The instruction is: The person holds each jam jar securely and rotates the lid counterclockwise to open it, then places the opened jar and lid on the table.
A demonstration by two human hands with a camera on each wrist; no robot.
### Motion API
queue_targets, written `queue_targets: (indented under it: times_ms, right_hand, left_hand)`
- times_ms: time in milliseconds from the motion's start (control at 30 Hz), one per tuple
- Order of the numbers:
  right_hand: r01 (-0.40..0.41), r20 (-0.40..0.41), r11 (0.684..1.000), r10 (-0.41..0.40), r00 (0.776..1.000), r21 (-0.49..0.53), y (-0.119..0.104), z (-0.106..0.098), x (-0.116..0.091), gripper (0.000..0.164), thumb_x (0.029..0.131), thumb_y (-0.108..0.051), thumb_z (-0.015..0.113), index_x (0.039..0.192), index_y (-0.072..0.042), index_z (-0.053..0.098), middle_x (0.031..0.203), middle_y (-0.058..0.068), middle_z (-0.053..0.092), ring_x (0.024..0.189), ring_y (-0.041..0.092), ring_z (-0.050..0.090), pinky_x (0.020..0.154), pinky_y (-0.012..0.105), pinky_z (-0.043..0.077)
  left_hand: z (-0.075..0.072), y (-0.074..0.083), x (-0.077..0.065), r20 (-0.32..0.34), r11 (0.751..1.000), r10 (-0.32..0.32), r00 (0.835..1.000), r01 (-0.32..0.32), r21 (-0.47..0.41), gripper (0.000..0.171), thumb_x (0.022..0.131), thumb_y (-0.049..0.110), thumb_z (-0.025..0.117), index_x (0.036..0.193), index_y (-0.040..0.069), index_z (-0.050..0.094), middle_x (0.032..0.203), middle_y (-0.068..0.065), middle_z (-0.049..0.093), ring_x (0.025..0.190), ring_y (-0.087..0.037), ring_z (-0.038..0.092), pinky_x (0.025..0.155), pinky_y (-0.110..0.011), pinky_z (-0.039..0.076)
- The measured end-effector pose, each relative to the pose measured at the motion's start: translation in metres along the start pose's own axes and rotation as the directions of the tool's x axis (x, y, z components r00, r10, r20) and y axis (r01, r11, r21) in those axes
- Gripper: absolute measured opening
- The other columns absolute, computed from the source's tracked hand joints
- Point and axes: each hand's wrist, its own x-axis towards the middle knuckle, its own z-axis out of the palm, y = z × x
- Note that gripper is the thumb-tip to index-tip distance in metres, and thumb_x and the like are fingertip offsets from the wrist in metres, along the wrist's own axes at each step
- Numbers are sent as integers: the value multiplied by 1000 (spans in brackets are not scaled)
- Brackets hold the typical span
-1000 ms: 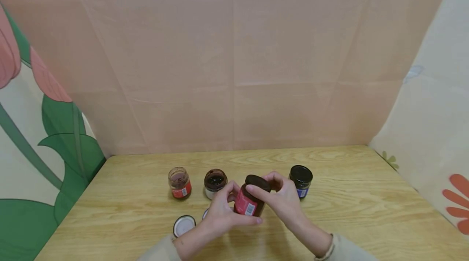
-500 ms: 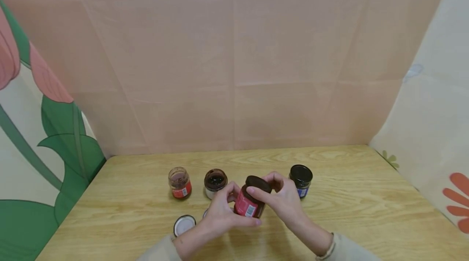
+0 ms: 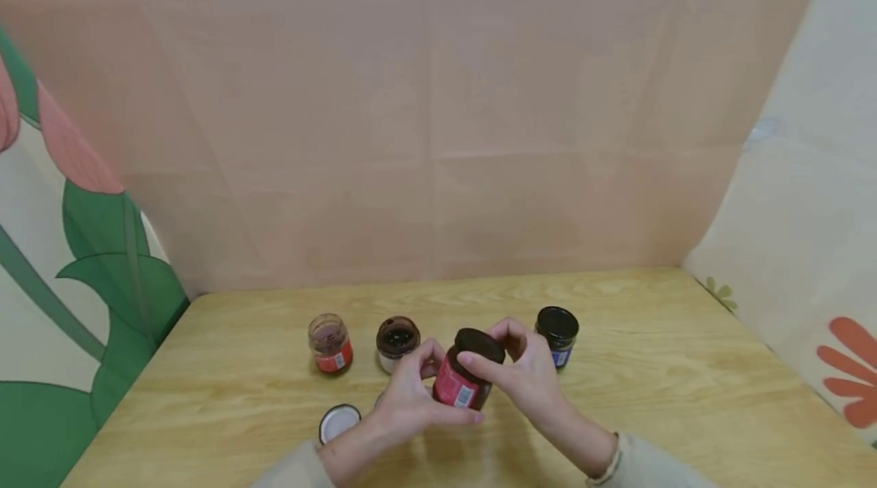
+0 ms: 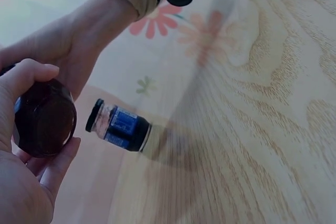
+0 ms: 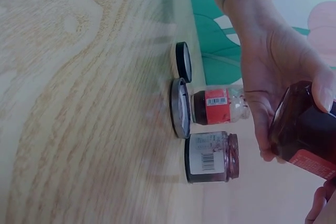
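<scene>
In the head view my left hand point(image 3: 409, 397) grips a dark jar point(image 3: 454, 387) with a pinkish-red label. The jar is held above the table and tilted. My right hand point(image 3: 533, 374) pinches its black lid point(image 3: 479, 346) between thumb and fingers. The lid sits on the jar's mouth; whether it is loose cannot be seen. From the left wrist the jar's dark base point(image 4: 48, 121) shows, with fingers around it. In the right wrist view the glass side of the jar point(image 5: 299, 127) rests in the left palm.
Behind the hands stand an uncovered red-labelled jar point(image 3: 330, 347), an uncovered white-labelled jar point(image 3: 397, 339) of dark contents and a blue-labelled jar point(image 3: 558, 332) with a black top. Two removed lids lie on the wooden table point(image 3: 658, 366), one pale inside point(image 3: 339, 423), the other point(image 5: 180, 107) mostly behind my left hand.
The head view has swung slightly to the right, so everything appears a little further left. Both hands keep the same hold on the jar and its lid.
</scene>
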Motion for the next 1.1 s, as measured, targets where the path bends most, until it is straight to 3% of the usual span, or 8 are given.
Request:
queue_targets:
  times_ms: [400,667,767,900,967,1100]
  right_hand:
    - [90,12,995,-90,996,51,-4,4,-2,25,70,-5,80,82,-1,57,75,-1,61,75,10,58,72,22,46]
    - [50,2,993,-50,999,103,-16,4,-11,25,71,-3,77,83,1,56,76,3,61,72,12,57,65,24,49]
    - [54,29,988,-59,998,145,-17,5,-14,26,70,-1,77,86,2,56,78,3,61,72,11,58,64,24,51]
    - [67,83,984,-82,993,166,-19,6,-16,26,72,-3,76,89,1,56,81,2,63,74,11,60,64,26,53]
    - [84,98,983,-101,990,163,-20,7,-16,26,74,-3,75,92,1,57,83,2,64,75,11,60,65,27,54]
    - [103,110,983,-120,987,149,-19,9,-14,24,81,-4,69,102,2,60,92,1,65,83,11,61,74,25,52]
  left_hand:
    - [-3,2,-3,43,994,4,999,1,-108,50,61,14,89,90,6,49,103,-2,64,93,-19,66,72,-29,54]
    - [-1,8,-9,76,983,0,997,15,-186,50,63,10,87,93,2,47,101,-4,64,87,-19,68,65,-27,55]
    - [-1,8,-11,146,954,48,988,-2,-301,50,66,3,83,96,-4,43,99,-4,68,85,-18,70,66,-26,57]
    - [-3,5,-13,235,900,140,962,-25,-435,52,70,-3,80,101,-10,40,103,-7,68,86,-18,71,70,-27,57]
    - [-3,6,-13,219,916,135,966,-38,-399,52,70,1,81,101,-6,40,103,-7,68,85,-16,71,70,-26,57]
    - [-1,11,-13,66,983,88,994,-76,-168,52,67,12,85,96,5,42,104,-6,65,80,-15,70,66,-27,57]
